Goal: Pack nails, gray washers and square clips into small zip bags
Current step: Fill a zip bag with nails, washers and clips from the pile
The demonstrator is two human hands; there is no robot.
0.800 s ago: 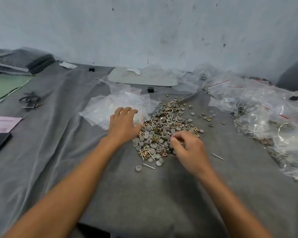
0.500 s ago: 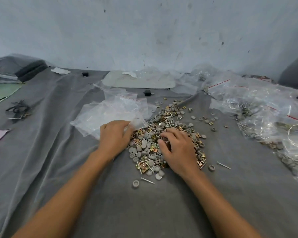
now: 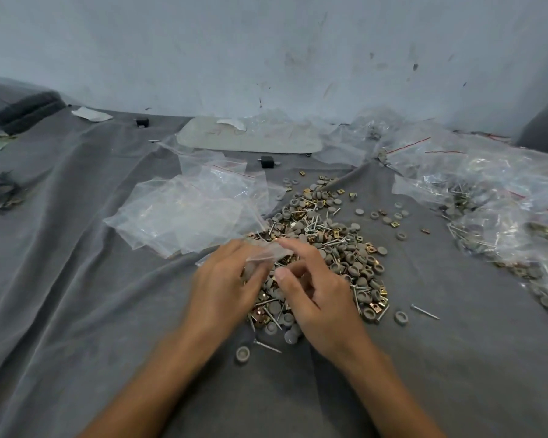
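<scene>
Item: small zip bag (image 3: 264, 253), clear, held just above the near-left edge of the mixed pile (image 3: 339, 248) on the cloth-covered desk (image 3: 76, 311). Left hand (image 3: 222, 289): fingers curled on the bag's left side, gripping it. Right hand (image 3: 317, 295): forefinger stretched to the bag's upper edge, thumb just beneath, other fingers curled. I cannot tell whether it pinches the lip or only touches it, nor whether parts sit in the palm (that patch is smeared). Stock: nails (image 3: 314, 222), gray washers (image 3: 361, 270) and brass-coloured square clips (image 3: 370, 248), heaped together under and beyond both hands. Strays: one loose nail (image 3: 424, 311) to the right, one loose washer (image 3: 243, 354) nearest me. Empty bags (image 3: 187, 216) lie stacked just left of the pile; filled bags (image 3: 487, 210) lie well apart on the right. Step in hand, as I judge it: opening the bag's mouth for loading. Handling note: I would have thumb and forefinger of each hand take opposite lips and draw them apart. The mouth should stay over the pile, so dropped pieces fall back into stock. Nails should go in head first, since the points could pierce thin film. Before sealing, I would check the zip track is free of parts.
</scene>
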